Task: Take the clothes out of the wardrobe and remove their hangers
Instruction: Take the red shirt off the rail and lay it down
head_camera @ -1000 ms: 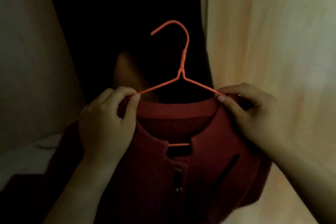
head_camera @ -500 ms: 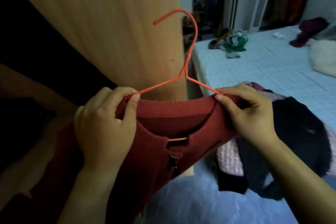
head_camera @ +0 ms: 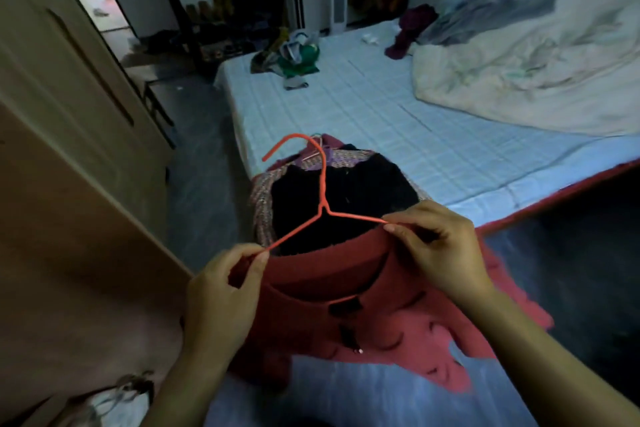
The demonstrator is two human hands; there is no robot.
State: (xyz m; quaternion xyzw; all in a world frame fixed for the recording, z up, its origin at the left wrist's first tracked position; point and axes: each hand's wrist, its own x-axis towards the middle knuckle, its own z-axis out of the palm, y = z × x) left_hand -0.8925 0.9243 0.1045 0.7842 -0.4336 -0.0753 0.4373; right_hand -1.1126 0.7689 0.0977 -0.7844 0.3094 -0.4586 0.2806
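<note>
hanger ends hidden in sweater (both shoulders), duvet cropped at right

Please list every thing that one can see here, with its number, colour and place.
sweater: one, red, held up before the bed's near corner
hanger: one, orange, inside the sweater's neck, hook up
black garment: one, black, on the bed's near corner
pink garment: one, pink weave, under the black garment
clothes heap: one, green and mixed, bed's far left corner
purple garment: one, purple, beside the duvet
duvet: one, cream, bed's right part
bed: one, pale blue checked sheet, centre
wardrobe door: one, light wood, left
left hand: pinches sweater's left shoulder
right hand: pinches sweater's right shoulder
</note>
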